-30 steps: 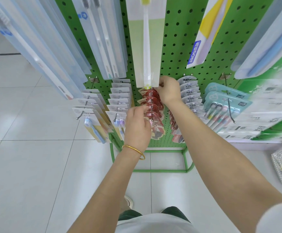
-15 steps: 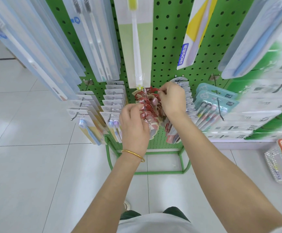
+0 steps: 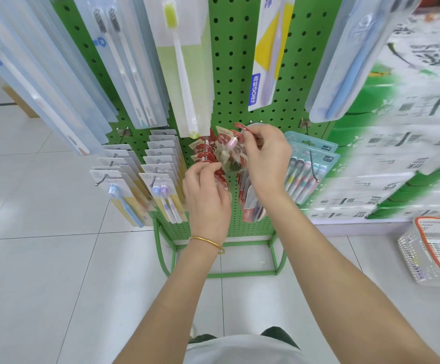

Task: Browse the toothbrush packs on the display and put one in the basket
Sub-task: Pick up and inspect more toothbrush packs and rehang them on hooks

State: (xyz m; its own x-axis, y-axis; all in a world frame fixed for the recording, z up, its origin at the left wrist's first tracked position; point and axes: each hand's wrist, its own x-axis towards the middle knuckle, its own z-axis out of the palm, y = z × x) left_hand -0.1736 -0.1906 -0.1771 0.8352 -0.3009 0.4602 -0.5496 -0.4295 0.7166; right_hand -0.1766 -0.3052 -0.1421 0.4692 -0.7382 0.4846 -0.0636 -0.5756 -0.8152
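A row of red toothbrush packs point(image 3: 205, 156) hangs on a hook low on the green pegboard display point(image 3: 237, 74). My right hand point(image 3: 265, 158) pinches the top of one red pack point(image 3: 229, 151) and tilts it up off the row. My left hand point(image 3: 206, 195), with a gold bangle at the wrist, grips the front packs of the same row from below. A white basket with an orange rim point(image 3: 435, 252) sits on the floor at the far right.
Long toothbrush packs point(image 3: 124, 69) hang from the upper hooks right above my hands. White-carded packs point(image 3: 161, 177) hang to the left, a teal multi-pack point(image 3: 307, 166) to the right. The stand's green frame point(image 3: 224, 274) rests on white floor tiles. Stacked printed boxes point(image 3: 397, 153) fill the right.
My right hand has lifted one red pack up and out of the row. My left hand stays on the front packs. The camera has moved closer and lower.
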